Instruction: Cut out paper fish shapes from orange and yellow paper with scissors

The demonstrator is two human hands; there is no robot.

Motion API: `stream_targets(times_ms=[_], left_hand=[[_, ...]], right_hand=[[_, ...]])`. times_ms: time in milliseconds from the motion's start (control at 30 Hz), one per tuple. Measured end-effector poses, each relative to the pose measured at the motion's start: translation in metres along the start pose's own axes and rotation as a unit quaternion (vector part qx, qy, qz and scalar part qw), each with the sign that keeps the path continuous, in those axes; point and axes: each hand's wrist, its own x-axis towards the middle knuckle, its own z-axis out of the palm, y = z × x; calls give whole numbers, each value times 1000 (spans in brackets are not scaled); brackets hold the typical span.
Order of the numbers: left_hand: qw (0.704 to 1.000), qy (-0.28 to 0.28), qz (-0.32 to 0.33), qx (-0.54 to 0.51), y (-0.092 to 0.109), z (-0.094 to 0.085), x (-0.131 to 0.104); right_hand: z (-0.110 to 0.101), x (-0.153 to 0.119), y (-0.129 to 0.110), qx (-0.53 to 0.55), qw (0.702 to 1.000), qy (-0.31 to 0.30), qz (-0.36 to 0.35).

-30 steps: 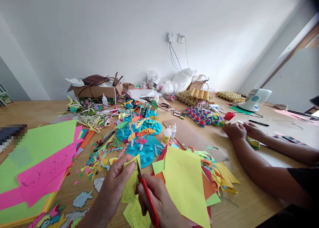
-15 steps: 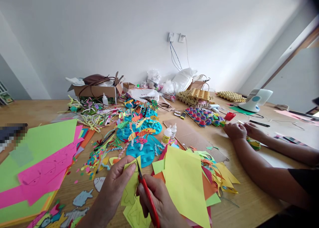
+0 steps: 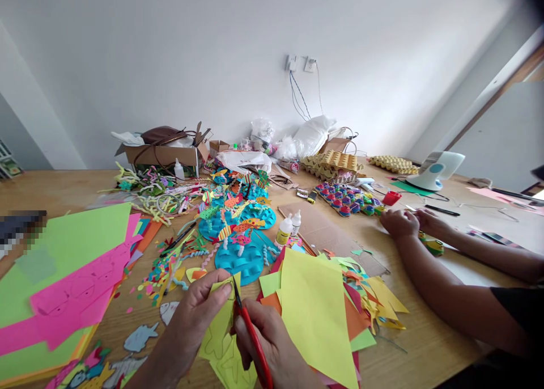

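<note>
Between thumb and fingers, my left hand (image 3: pixel 202 307) pinches a piece of yellow paper (image 3: pixel 220 326) with shapes drawn on it in pencil. My right hand (image 3: pixel 266 332) grips red-handled scissors (image 3: pixel 255 338), their dark blades at the paper's upper edge, close to my left thumb. Below the held piece lies another yellow sheet with drawn outlines. A larger yellow sheet (image 3: pixel 314 309) rests right of my right hand on a pile of coloured paper. Left of my left wrist lie grey fish cutouts (image 3: pixel 141 338).
Blue bases with paper fish (image 3: pixel 240 258) stand ahead, beside two glue bottles (image 3: pixel 284 230). Pink and green sheets (image 3: pixel 85 287) cover the left side. Another person's hands (image 3: pixel 402 224) work near a painted egg carton (image 3: pixel 348 199). Paper scraps (image 3: pixel 382 304) lie right.
The held yellow paper has tilted a little, its lower end swinging left. The scissor blades have shifted slightly left along its top. The other person's hands have barely moved.
</note>
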Motion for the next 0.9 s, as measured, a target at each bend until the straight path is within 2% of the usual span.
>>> stream_targets(times_ms=[233, 533, 633, 733, 900], left_hand=[[1000, 16, -7, 26, 1, -4, -1], [993, -86, -83, 10, 16, -16, -1], [990, -77, -114, 18, 19, -21, 0], [991, -55, -112, 54, 21, -26, 1], [983, -105, -129, 77, 24, -30, 5]], right_hand=[[-1, -1, 7, 3, 1000, 8, 22], [-5, -4, -2, -41, 999, -7, 30], [-8, -5, -3, -54, 998, -22, 34], [-10, -6, -4, -64, 997, -27, 46], [-13, -7, -9, -76, 996, -31, 39]])
